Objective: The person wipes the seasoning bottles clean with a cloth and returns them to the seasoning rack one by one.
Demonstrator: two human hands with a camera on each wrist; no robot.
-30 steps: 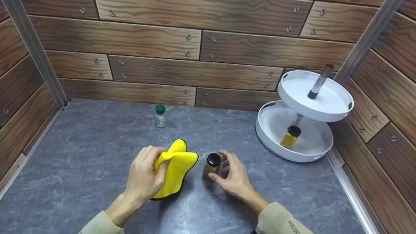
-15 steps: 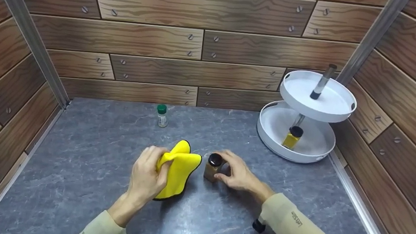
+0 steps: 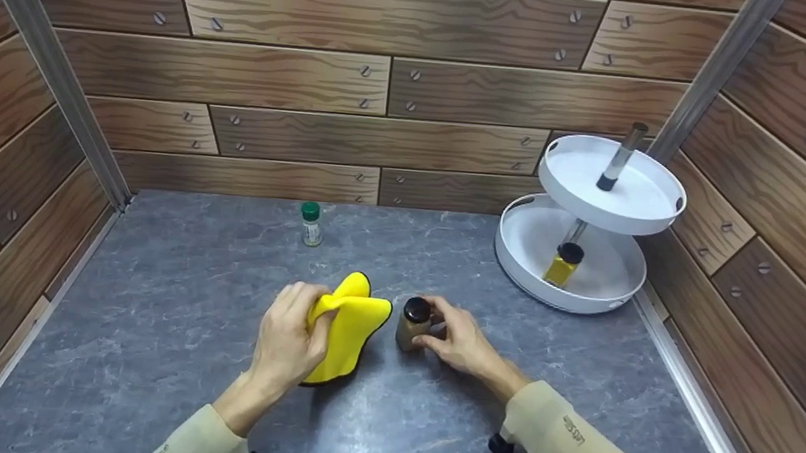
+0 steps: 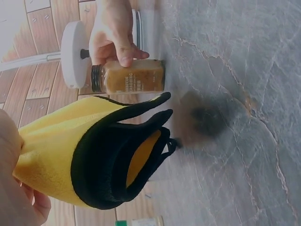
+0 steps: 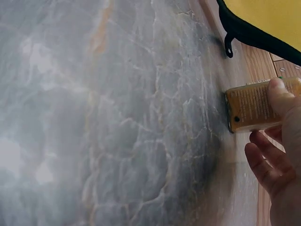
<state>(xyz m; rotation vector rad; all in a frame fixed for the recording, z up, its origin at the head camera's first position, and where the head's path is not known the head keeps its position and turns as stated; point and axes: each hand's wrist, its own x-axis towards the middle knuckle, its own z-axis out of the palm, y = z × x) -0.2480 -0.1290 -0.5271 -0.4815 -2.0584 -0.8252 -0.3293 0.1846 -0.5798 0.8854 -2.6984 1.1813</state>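
My left hand (image 3: 293,337) pinches a bunched yellow cloth (image 3: 346,331) with dark edging, held above the table. In the left wrist view the cloth (image 4: 66,146) hangs folded, with its dark side and a small loop showing. Just right of it, my right hand (image 3: 462,340) grips a seasoning jar (image 3: 410,333) between thumb and fingers. This jar is upright, square-sided and black-lidded, with brownish contents; its printed label faces the left wrist camera (image 4: 134,77). Cloth and jar are apart. In the right wrist view the thumb presses the jar's printed side (image 5: 249,106).
A small green-capped jar (image 3: 311,229) stands further back on the grey marbled table (image 3: 171,294). At the back right is a white two-tier round tray (image 3: 601,298); a yellow black-lidded jar (image 3: 561,268) stands on its lower tier. Wood-patterned walls (image 3: 299,79) enclose three sides.
The right fingers have shifted on the seasoning jar, which looks slightly turned in place. My left hand and the cloth have edged a little to the right.
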